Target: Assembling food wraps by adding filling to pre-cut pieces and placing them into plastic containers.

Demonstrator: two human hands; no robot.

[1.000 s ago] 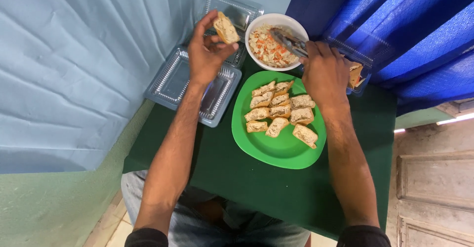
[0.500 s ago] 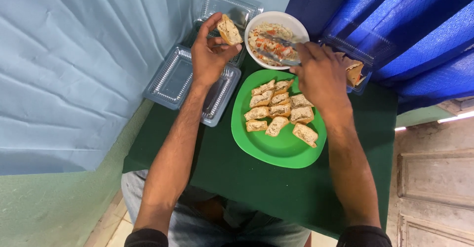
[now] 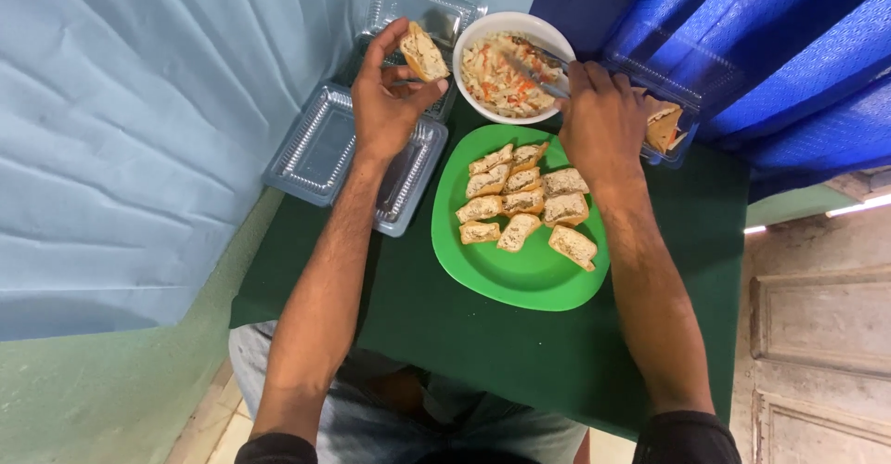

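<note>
Bare-skinned, the left hand (image 3: 388,102) is raised over the clear plastic containers, its fingers pinching a small piece of bread (image 3: 425,53) spread with filling. Across from it, the right hand (image 3: 601,116) is closed around the handle of a metal utensil (image 3: 536,67), whose working end rests in the white bowl (image 3: 473,40). That bowl holds a pale shredded salad (image 3: 497,79) flecked with orange. Just in front of both hands sits a green plate (image 3: 529,283) carrying about 9 filled bread pieces (image 3: 524,206) packed close together in its far half. An open clear clamshell tray (image 3: 320,153) lies to the left of the plate, another (image 3: 422,0) stands behind the bowl, and a 3rd clear box (image 3: 665,121) at the right holds more bread. Everything rests on a small dark green table (image 3: 520,362), with pale blue cloth (image 3: 139,121) to the left and deep blue curtain (image 3: 742,46) behind.
</note>
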